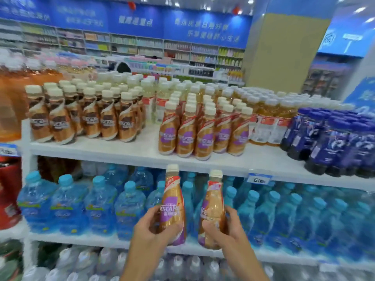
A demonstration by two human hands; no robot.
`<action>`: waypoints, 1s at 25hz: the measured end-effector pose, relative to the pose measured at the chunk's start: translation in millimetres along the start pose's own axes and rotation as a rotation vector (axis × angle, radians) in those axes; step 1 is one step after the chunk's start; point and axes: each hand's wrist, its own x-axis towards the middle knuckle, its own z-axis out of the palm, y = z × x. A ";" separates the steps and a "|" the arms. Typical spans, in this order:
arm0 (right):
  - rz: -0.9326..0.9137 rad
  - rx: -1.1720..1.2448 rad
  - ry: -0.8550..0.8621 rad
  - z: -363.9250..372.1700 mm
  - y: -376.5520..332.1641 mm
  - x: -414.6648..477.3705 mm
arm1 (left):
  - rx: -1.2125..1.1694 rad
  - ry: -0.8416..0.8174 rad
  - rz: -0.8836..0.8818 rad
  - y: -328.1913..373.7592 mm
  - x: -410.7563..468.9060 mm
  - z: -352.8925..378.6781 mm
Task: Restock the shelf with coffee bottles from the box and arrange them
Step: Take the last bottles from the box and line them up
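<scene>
Person stands at the drinks rack, one coffee bottle in each hand. Left hand (150, 230) wraps the lower body of the left bottle (173, 201), thumb across the purple label. Right hand (225, 234) grips the right bottle (213, 205) the same way, low down. Both bottles are upright, caps up, close together but apart, and held just under the front edge of the top shelf (121, 151), in front of the blue water bottles (101, 203).

Matching purple-label group (203, 134) sits near the front edge of the top shelf, middle. Brown-label group (85, 118) stands toward its left end and dark blue bottles (334, 138) toward the right. There is bare shelf between the brown and purple groups. The box is not in view.

Handling, as a judgement: small full plastic bottles, light enough for one hand each and stiff enough to squeeze firmly. The glossy wrap looks slick. The wide lower body is the sure hold (neck and cap are too narrow for steady placing). The base is small under a tapering top, so a bottle could tip into its neighbours if set down crooked.
</scene>
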 end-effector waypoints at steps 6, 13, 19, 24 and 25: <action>-0.199 0.009 0.072 -87.6 -62.5 57.7 | 0.067 -0.039 0.276 61.7 64.5 130.8; -0.327 -0.048 0.152 -125.1 -108.5 120.5 | 0.188 -0.028 0.419 65.7 114.3 206.0; -0.304 -0.104 0.149 -141.4 -93.1 151.5 | 0.230 0.001 0.378 43.4 135.2 210.9; -0.281 -0.183 0.141 -150.3 -85.3 156.7 | 0.341 0.010 0.433 38.0 139.0 208.1; -0.265 -0.197 0.125 -153.6 -86.4 157.6 | 0.354 0.006 0.425 37.1 139.5 206.3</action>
